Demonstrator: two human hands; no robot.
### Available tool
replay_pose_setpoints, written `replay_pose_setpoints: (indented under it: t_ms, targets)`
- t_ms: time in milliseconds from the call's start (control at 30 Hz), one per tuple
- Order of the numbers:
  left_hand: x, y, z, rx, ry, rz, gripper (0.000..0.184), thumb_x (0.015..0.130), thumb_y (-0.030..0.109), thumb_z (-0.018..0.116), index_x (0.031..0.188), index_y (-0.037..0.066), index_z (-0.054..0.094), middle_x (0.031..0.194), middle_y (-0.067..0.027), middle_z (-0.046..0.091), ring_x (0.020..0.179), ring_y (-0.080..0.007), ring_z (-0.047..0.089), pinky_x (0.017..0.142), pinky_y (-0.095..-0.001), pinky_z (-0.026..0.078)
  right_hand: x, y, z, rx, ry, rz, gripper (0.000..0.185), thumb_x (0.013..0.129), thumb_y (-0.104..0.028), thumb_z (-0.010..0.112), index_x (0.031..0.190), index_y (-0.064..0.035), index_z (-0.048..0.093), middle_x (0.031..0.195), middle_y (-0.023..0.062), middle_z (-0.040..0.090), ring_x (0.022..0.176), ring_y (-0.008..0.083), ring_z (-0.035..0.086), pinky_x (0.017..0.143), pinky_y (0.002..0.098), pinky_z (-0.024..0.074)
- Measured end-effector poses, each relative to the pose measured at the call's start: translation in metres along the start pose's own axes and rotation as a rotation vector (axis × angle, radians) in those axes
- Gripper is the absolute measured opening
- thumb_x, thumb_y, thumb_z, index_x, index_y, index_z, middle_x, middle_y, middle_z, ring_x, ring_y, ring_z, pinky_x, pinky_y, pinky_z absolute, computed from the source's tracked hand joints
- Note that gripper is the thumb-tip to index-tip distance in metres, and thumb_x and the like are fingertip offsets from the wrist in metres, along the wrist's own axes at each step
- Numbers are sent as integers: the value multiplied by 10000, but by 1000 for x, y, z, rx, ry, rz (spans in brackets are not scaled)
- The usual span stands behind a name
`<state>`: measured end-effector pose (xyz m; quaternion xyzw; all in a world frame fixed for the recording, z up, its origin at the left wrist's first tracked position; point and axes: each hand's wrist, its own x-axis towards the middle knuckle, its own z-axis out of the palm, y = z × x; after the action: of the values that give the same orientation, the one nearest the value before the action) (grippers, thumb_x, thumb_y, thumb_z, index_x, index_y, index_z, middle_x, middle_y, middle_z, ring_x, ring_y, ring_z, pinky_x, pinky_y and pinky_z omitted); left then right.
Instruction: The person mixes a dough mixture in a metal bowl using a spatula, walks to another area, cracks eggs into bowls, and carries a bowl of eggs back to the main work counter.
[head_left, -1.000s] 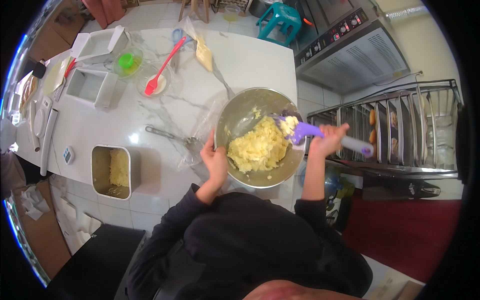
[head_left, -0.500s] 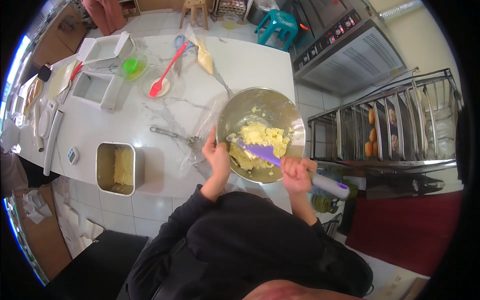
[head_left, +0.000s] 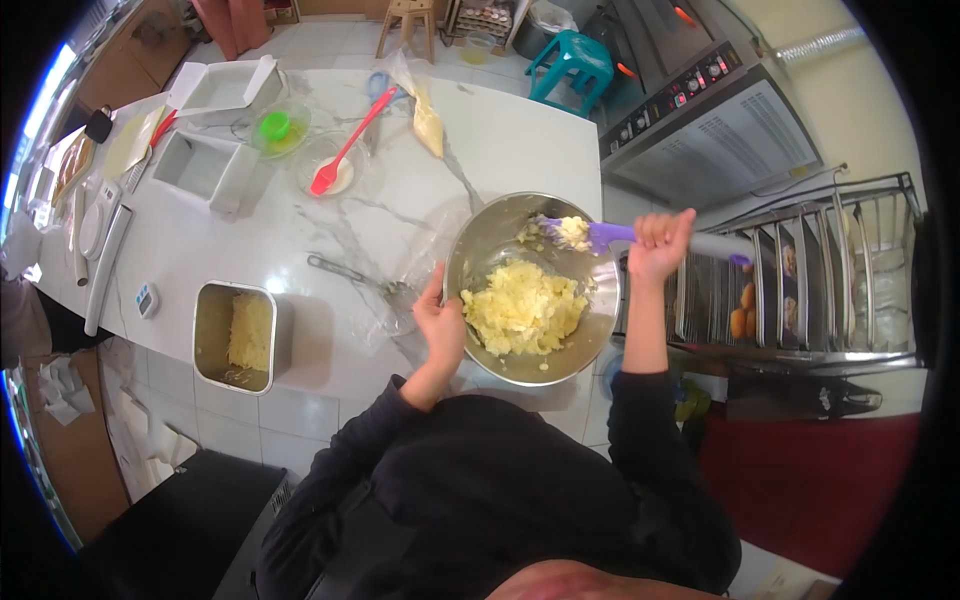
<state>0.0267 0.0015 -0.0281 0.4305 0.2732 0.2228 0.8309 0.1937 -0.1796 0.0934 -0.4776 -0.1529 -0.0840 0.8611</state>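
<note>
A large metal mixing bowl (head_left: 468,236) stands at the table's near right edge, holding a lumpy pale-yellow mixture (head_left: 524,310). My left hand (head_left: 440,325) grips the bowl's left rim, thumb toward the inside. My right hand (head_left: 660,246) is wrapped round the grey handle of a purple spatula (head_left: 608,235), out past the right rim. The blade reaches over the far part of the bowl and carries a clump of the mixture near its tip. Left of the bowl, a metal utensil (head_left: 337,268) lies partly under clear plastic film (head_left: 385,315).
A loaf tin (head_left: 282,335) with yellow shreds sits at the near left. Farther back are lined tins (head_left: 205,170), a red spatula (head_left: 352,143) on a bowl, and a filled piping bag (head_left: 427,122). A tray rack (head_left: 800,290) and an oven (head_left: 705,130) stand to the right.
My right hand has moved away from me and to the right, lifting the spatula from the mixture to the bowl's far side with a clump on it. My left hand stays at the rim.
</note>
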Motion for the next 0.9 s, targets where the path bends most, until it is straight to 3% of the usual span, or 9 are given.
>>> replay_pose_setpoints:
  t_ms: [133,300,367,433,500,633,733,867,900]
  targets:
    - [2,4,2,49,21,-15,541,637,-126,365,1165,-95,476,1044,-125,581,889,-119,541,781,-202,407,20,72,13,58,-2,337,497,887,-348,463,490,-167,225,397,-55,182,334,85,153,347,258,127]
    - [11,4,-2,79,-20,-23,536,625,-128,356,1133,-75,518,967,-104,603,858,-106,534,757,-196,408,9,98,43,256,-406,801,440,862,-251,496,509,-154,253,401,-36,192,337,98,180,372,269,165]
    - [13,6,-2,33,-17,-66,540,619,-129,355,1126,-67,529,962,-98,605,858,-110,537,761,-197,408,-5,81,43,336,-678,710,435,860,-214,471,496,-143,243,359,-43,230,302,96,192,343,255,177]
    - [12,15,2,18,-7,-90,547,612,-133,355,1124,-63,532,973,-95,604,865,-119,545,773,-200,409,-23,37,55,171,-807,572,418,835,-194,467,493,-125,236,360,-34,277,294,97,236,335,251,190]
    - [19,24,10,74,-89,-65,547,608,-141,354,1119,-63,535,985,-98,604,880,-125,552,783,-203,413,-23,15,53,89,-791,387,386,809,-176,461,493,-125,246,357,-39,281,286,94,229,325,247,192]
    - [29,31,15,148,-156,-125,544,608,-156,349,1112,-72,534,1009,-112,601,914,-136,559,802,-214,419,13,1,39,337,-554,388,318,806,-128,421,526,-157,275,368,-55,245,304,68,169,335,243,166]
    - [30,29,16,94,-163,-124,545,614,-156,347,1116,-63,538,1010,-104,602,900,-122,560,789,-202,419,40,6,45,341,-585,228,333,823,-142,401,523,-164,260,374,-64,229,309,59,157,332,238,162]
    - [29,30,17,71,-161,-139,544,612,-153,345,1109,-61,545,976,-85,611,854,-107,563,757,-191,423,30,79,41,295,-436,484,343,834,-155,408,523,-158,262,382,-58,207,317,75,153,344,245,156]
    - [29,29,16,82,-160,-125,543,610,-152,343,1105,-62,548,967,-84,613,844,-105,563,747,-189,425,22,98,39,339,-451,653,342,834,-150,407,523,-156,265,381,-56,213,316,80,155,349,250,162]
